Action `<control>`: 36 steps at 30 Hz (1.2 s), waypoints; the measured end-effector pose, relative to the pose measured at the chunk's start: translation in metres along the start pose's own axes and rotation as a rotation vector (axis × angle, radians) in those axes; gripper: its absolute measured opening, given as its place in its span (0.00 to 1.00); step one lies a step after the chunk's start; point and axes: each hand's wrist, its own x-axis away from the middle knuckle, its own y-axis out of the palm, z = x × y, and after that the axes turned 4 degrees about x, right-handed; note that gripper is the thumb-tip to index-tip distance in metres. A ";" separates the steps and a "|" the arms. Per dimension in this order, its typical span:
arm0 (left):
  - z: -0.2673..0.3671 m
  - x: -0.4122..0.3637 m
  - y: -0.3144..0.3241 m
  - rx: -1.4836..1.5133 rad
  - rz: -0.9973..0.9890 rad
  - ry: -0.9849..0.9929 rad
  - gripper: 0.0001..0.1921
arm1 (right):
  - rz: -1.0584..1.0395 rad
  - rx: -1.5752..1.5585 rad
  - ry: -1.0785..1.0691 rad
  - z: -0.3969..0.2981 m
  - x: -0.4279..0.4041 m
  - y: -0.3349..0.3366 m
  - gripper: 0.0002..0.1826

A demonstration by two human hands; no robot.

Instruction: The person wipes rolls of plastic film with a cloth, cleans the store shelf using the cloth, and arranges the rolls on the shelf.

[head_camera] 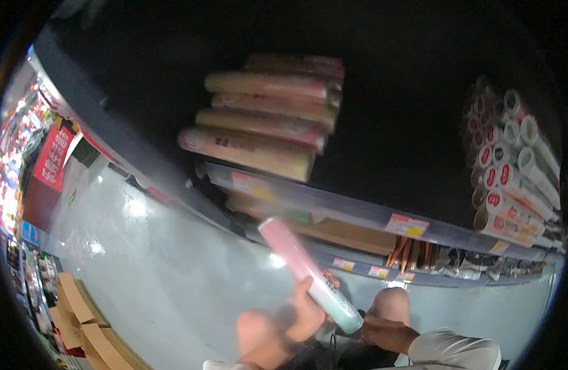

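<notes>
My left hand (311, 303) is wrapped around the middle of a long cylindrical package (307, 266) that fades from pink through white to pale green and bears writing. The package is tilted, its pink end up to the left, over the floor in front of my knees. Beside its green lower end is my right hand (381, 330), its fingers partly hidden, so its grip cannot be made out. Ahead on the shelf, a stack of similar pink and yellowish cylinders (251, 150) lies sideways, blurred.
White tubes (515, 199) are piled at the right of the shelf. Price labels line the shelf edge (353, 210). A lower shelf holds a cardboard box (348, 235) and brown sticks (406, 254). Opened cartons (87, 319) stand at lower left on the shiny floor (173, 277).
</notes>
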 end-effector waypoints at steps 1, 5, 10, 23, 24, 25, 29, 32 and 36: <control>0.000 0.000 -0.001 0.018 -0.052 0.016 0.24 | 0.007 -0.030 -0.004 -0.001 0.000 -0.002 0.14; 0.004 -0.016 0.002 -0.162 -0.107 -0.025 0.24 | 0.015 -0.131 0.013 -0.012 -0.001 -0.025 0.13; 0.008 -0.025 -0.013 -0.355 -0.094 -0.098 0.23 | -0.029 0.312 -0.143 -0.033 0.025 -0.059 0.17; 0.003 0.033 0.012 -0.358 -0.151 -0.242 0.24 | 0.299 -0.599 0.029 -0.046 0.126 -0.041 0.23; 0.000 0.032 0.006 -0.412 -0.159 -0.210 0.23 | 0.261 -0.630 0.064 -0.051 0.124 -0.042 0.26; -0.008 0.031 -0.001 -0.458 -0.169 -0.186 0.22 | 0.232 -0.655 0.104 -0.056 0.126 -0.042 0.29; -0.018 0.039 0.005 -0.594 -0.202 -0.148 0.26 | 0.312 -0.411 0.034 -0.060 0.132 -0.031 0.33; -0.020 0.053 0.005 -0.824 -0.427 -0.033 0.28 | 0.469 -0.555 -0.099 -0.041 0.130 -0.033 0.31; -0.016 0.064 0.013 -1.033 -0.566 0.072 0.26 | 0.695 -0.678 -0.205 -0.037 0.115 -0.053 0.26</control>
